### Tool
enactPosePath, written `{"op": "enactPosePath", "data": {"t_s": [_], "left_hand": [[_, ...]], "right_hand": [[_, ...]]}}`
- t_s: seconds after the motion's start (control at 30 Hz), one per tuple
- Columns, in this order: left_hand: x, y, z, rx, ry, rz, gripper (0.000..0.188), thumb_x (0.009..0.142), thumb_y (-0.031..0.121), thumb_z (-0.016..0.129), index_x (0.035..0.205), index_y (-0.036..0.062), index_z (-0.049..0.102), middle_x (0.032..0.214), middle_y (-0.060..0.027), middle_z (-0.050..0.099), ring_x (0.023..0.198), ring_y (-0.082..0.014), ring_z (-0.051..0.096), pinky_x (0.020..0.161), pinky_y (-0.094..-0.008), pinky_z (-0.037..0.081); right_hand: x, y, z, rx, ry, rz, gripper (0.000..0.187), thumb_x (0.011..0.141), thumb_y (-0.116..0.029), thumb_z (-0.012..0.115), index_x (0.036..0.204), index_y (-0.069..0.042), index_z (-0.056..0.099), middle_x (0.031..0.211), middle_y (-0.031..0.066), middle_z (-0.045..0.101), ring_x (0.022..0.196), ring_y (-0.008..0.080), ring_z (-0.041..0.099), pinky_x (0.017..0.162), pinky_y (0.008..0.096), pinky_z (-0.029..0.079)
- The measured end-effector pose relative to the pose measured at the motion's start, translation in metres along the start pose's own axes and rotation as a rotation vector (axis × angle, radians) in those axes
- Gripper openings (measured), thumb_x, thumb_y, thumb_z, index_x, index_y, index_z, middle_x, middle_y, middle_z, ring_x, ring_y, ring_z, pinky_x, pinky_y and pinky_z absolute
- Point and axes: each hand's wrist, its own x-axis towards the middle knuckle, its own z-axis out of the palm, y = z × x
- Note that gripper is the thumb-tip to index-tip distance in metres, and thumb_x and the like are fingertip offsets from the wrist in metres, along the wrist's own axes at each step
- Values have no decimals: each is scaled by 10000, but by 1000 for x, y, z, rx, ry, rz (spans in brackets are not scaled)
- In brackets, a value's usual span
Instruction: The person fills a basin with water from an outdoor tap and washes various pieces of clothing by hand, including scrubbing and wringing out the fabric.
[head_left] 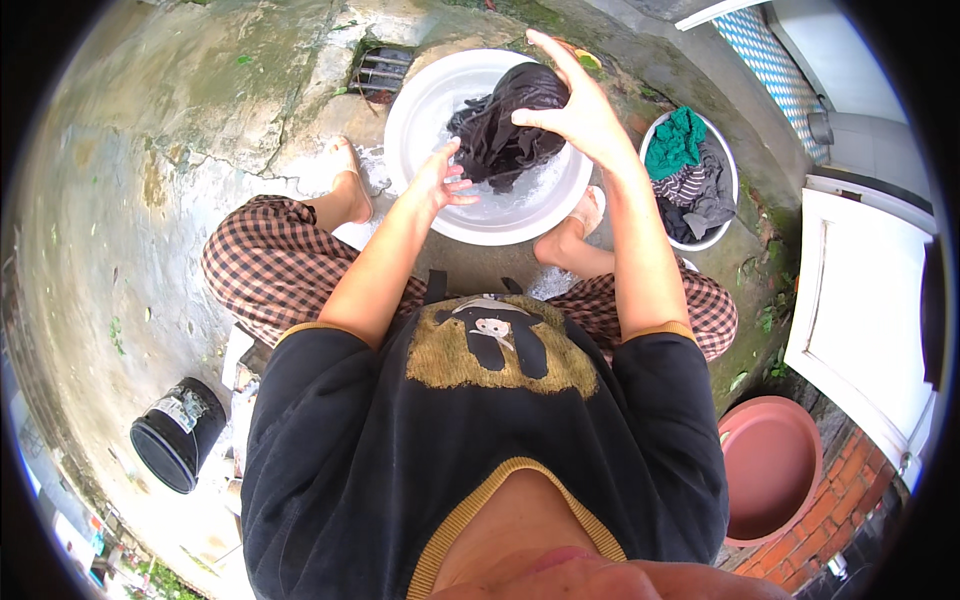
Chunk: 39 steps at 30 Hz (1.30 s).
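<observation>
A wet, dark piece of clothing (512, 120) lies bunched in a wide white basin (482, 238) between my feet, with whitish water around it. My left hand (436, 182) is over the basin's near left part, fingers spread, beside the cloth's lower left edge. At the cloth's right side is my right hand (585, 112), thumb and fingers wide apart. Its thumb reaches over the dark cloth; whether it touches the cloth I cannot tell. Nothing is gripped by either hand.
To the right stands a smaller white basin (735, 178) with green, striped and dark clothes. A drain grate (382, 70) lies in the concrete at far left of the big basin. A black bucket (180, 432) lies at lower left, a reddish-brown tub (770, 470) at lower right.
</observation>
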Motion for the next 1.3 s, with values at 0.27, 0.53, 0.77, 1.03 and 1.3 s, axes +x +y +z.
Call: {"op": "enactPosePath", "data": {"t_s": [0.27,0.53,0.77,1.03,1.3], "left_hand": [[-69,22,37,-387,-423,-76,904,818,692,433,1456,136,118,1472,-266,59,1221,-685,74,869,-818,201],[-58,31,61,-523,-827,122,527,888,364,471,1305,57,373,1342,-195,383,1185,-408,404,971,-574,368],[-23,11,35,-519,-355,149,281,907,198,491,1068,0,605,1122,-155,620,1029,-299,598,960,-473,447],[-90,5,60,-473,-518,89,501,889,437,541,1193,40,561,1218,-117,581,1119,-285,541,979,-442,413],[-64,-4,51,-479,-723,-27,680,878,584,465,1280,36,473,1264,-148,536,1109,-269,547,958,-424,447]], "right_hand": [[-10,-105,27,-312,240,-284,482,675,-114,742,1112,-46,552,1055,56,584,931,141,550,837,284,430],[-51,-106,57,-5,-326,-279,663,617,-135,808,1223,-73,546,1176,104,585,1120,225,544,986,341,397],[-24,16,-57,408,181,33,556,782,-57,688,1292,-66,468,1134,103,592,992,171,595,882,291,476],[-36,184,16,805,678,309,335,902,-260,585,1157,-44,572,1139,71,585,1060,203,555,918,333,448],[-44,151,71,1493,395,665,406,864,-326,603,1143,-33,572,1101,84,602,1036,215,570,918,333,450]]}}
